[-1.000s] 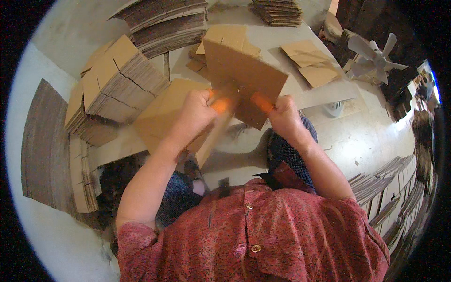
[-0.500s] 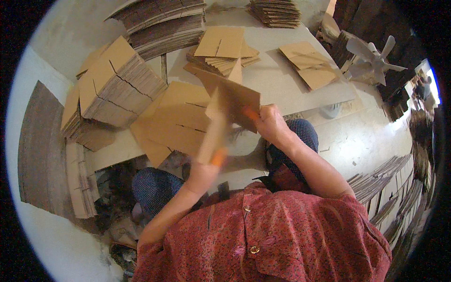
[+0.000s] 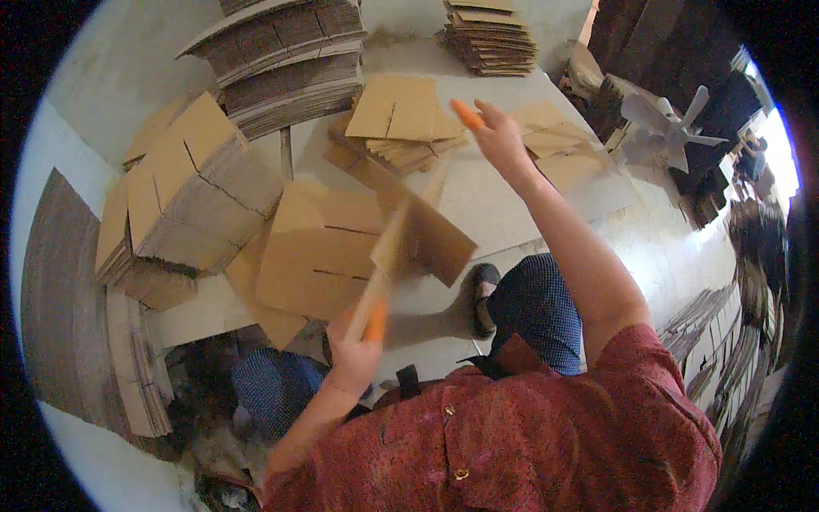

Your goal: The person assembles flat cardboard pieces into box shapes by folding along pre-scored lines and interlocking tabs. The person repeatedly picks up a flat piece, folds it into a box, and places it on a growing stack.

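Observation:
My left hand (image 3: pixel 354 352) grips the near end of slotted cardboard pieces (image 3: pixel 394 243), partly blurred. One piece stands edge-on in the hand, and others join it crosswise at an angle. Orange covers show on a finger of each hand. My right hand (image 3: pixel 499 141) is stretched out over the table, fingers extended and apart, with nothing seen in it. It hovers between a small stack of slotted cardboard sheets (image 3: pixel 394 109) on its left and flat cardboard sheets (image 3: pixel 563 158) on its right. A large slotted sheet (image 3: pixel 311 247) lies left of the held pieces.
Tall cardboard stacks (image 3: pixel 183 183) stand at the left, with more bundles (image 3: pixel 294 77) behind them. Another stack (image 3: pixel 488 38) sits at the far edge of the pale table (image 3: pixel 503 205). A fan (image 3: pixel 670 128) stands at the right. Cardboard bundles (image 3: pixel 704 333) line the right side.
My right hand has left the cardboard pieces and moved forward over the table. My left hand still holds them, slightly nearer to me. The view has shifted a little.

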Tool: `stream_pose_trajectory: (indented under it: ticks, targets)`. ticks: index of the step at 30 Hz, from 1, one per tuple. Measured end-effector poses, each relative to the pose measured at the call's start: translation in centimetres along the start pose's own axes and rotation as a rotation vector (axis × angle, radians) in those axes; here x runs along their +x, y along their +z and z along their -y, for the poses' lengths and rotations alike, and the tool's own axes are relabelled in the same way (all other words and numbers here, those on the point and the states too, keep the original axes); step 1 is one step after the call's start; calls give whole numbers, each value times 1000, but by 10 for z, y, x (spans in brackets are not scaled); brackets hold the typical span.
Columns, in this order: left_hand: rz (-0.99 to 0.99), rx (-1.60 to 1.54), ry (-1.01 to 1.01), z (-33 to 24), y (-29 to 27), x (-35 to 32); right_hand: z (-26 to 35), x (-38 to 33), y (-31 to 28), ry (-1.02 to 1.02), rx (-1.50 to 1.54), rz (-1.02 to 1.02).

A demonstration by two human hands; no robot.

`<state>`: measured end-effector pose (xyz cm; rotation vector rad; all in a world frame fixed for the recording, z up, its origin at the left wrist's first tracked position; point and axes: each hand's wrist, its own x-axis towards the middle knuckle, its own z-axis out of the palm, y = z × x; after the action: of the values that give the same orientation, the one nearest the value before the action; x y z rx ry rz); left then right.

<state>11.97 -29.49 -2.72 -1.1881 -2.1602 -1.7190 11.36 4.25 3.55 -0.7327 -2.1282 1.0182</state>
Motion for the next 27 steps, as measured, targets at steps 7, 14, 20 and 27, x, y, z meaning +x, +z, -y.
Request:
stream_pose_trajectory:
  ticks: [7, 14, 20, 27]
  targets:
    - [184, -53, -346, 8, -6, 0, -40, 86, 80, 229, -477, 163]
    - [148, -85, -179, 17, -7, 0, -43, 98, 57, 347, -1, 173]
    - [87, -31, -7, 4, -2, 10, -20, 75, 20, 302, 668, -144]
    - [79, -108, -55, -6, 6, 16, -5, 42, -10, 229, 993, -109]
